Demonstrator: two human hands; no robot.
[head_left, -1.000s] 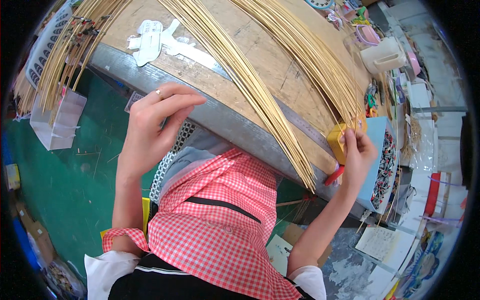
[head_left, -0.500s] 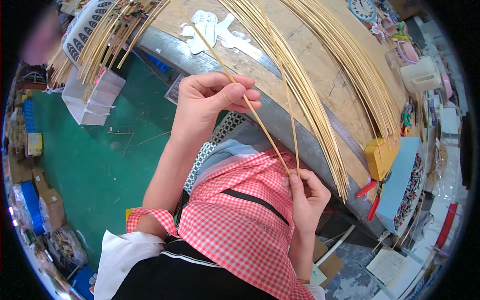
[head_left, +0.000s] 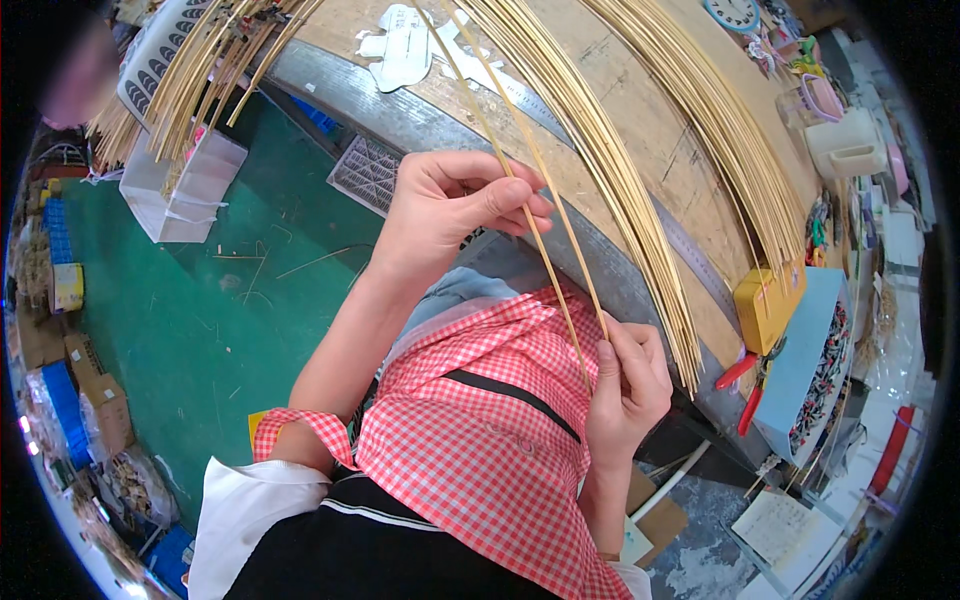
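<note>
My left hand (head_left: 470,205) is raised over my lap at the table's near edge, thumb and fingers pinching a thin tan stick (head_left: 553,280). That stick slants down to the right, its lower end beside my right thumb. My right hand (head_left: 628,390), lower and to the right, has its thumb and fingers closed on the lower end of a second thin stick (head_left: 578,250). Both sticks run up past the left hand toward the top edge, close together. Behind them, a long bundle of similar sticks (head_left: 610,180) lies on the wooden table (head_left: 660,150).
Another stick bundle (head_left: 730,150) lies farther right, with a metal ruler (head_left: 690,250) between. Red-handled pliers (head_left: 745,390) and a yellow box (head_left: 768,305) stand near a light-blue box (head_left: 800,370) of small pieces. White paper cutouts (head_left: 405,50) lie at the back; more sticks (head_left: 210,80) at upper left.
My left hand has moved right and slightly down, sliding its stick's lower end past my right fingertips. The second stick has swung left at the top, nearer the first.
</note>
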